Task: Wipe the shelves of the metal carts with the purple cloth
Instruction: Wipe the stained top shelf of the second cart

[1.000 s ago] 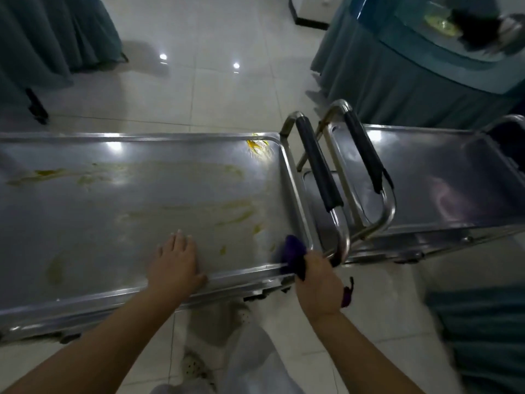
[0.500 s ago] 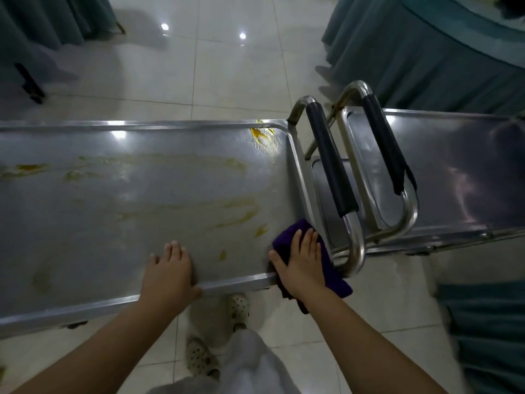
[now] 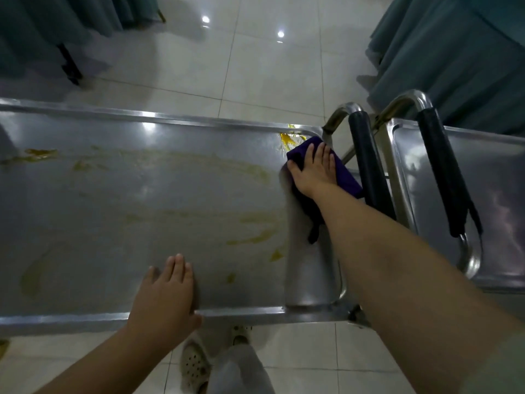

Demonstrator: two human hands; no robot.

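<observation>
Purple cloth (image 3: 341,172) — pressed flat under right hand (image 3: 314,173).

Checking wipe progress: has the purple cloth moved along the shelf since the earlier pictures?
Yes. The purple cloth went from the shelf's near right corner to its far right corner, beside the yellow stain.

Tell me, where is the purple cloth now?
In the head view, the purple cloth lies under the right hand at the far right end of the cart shelf, beside the yellow stain.
</observation>
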